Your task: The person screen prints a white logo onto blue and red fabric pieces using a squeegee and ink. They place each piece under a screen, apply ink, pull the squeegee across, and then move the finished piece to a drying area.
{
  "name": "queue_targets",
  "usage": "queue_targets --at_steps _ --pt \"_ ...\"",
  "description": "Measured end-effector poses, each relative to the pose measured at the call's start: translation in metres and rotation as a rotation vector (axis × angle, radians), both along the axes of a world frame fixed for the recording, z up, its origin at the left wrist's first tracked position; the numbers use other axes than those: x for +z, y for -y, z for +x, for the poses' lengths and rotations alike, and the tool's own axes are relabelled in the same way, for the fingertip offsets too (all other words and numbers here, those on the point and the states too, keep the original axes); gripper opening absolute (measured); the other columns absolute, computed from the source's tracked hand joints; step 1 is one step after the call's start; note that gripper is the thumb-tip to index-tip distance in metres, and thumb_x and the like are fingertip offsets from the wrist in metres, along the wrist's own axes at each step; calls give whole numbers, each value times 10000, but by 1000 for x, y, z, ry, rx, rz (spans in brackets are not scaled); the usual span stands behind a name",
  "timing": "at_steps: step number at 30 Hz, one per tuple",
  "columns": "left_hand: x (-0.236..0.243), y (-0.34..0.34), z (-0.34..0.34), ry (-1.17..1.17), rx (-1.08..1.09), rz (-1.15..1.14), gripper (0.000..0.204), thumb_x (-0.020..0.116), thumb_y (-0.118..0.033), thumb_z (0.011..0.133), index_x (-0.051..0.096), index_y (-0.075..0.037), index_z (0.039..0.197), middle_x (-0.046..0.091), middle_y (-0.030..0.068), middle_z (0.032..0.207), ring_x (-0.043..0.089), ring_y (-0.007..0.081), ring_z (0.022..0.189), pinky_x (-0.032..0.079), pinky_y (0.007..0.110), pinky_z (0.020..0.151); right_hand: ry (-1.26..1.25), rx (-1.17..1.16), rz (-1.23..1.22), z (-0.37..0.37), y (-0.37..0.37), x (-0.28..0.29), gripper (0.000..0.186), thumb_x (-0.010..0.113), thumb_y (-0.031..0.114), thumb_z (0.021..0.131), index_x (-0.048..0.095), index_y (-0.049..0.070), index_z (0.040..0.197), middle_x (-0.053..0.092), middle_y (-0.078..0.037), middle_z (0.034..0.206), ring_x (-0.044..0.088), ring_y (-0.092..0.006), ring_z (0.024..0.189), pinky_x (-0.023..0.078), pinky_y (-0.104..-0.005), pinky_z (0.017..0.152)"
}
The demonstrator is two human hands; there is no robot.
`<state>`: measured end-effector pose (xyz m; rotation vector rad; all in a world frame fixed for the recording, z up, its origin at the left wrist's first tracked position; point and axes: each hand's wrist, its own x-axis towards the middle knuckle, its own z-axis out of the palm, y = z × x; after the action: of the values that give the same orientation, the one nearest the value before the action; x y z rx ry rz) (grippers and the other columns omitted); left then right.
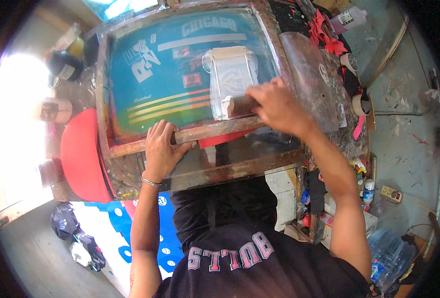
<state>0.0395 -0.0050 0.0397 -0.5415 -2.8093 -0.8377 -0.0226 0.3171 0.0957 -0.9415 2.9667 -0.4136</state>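
Observation:
A wooden screen-printing frame point(214, 131) with teal-green mesh point(153, 49) lies on the worktable. My left hand point(160, 151) grips its near rail, fingers over the top and thumb along the near side. My right hand point(282, 108) is closed round the brown handle of a squeegee point(241, 106), slightly blurred, at the near end of a white ink patch point(232, 72). The patch covers a round emblem on the mesh. Red fabric point(225, 139) sticks out from under the near rail; the rest of it is hidden by the frame.
A stack of red curved pieces point(83, 154) overhangs the table's left edge. Jars point(63, 64) stand at the far left. At the right are a clear sheet point(307, 74), a bottle point(349, 21) and tape rolls point(361, 104). Blue printed pieces point(165, 218) lie below.

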Motion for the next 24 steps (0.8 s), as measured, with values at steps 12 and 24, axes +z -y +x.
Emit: queue_targets --at_steps 12,24 --pt "5 -1 -2 46 -6 -27 475 900 -305 663 599 -46 923 533 91 849 538 312 855 424 421 792 -219 -107 24 -101 1 -28 275 677 67 867 649 47 1139 711 -167 1062 653 -362 1061 449 -482 948" --pt "2 1 -1 61 -2 -56 456 896 -282 665 607 -54 934 530 81 846 538 305 864 418 415 783 -287 -32 -2 -21 32 -29 152 602 112 879 656 49 1007 708 -180 970 688 -349 974 493 -456 931"
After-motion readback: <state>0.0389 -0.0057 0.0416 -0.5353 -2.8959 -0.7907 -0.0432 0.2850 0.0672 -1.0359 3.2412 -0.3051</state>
